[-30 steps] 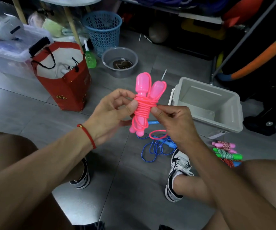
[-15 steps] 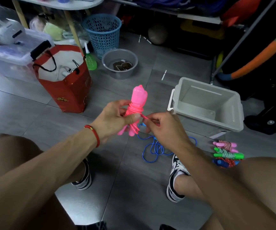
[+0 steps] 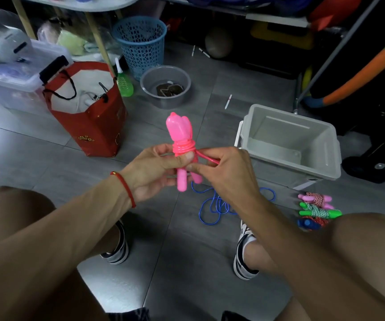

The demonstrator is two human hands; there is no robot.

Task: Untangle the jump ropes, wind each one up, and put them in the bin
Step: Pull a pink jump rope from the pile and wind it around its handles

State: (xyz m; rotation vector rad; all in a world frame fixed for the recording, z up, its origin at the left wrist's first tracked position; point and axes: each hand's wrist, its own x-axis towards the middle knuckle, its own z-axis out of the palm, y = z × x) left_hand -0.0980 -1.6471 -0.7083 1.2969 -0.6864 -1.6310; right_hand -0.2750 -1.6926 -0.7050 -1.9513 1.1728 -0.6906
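Winding of the pink rope [image 3: 182, 147] looks nearly done: left hand [image 3: 156, 169] grips its paired handles, right hand [image 3: 219, 167] pinches the loose end, which likely needs tucking before going into the bin [image 3: 289, 144] nearby.

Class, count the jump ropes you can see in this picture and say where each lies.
5: pink rope in both hands; blue rope loose on floor; three wound bundles beside the right knee, possibly hiding more.
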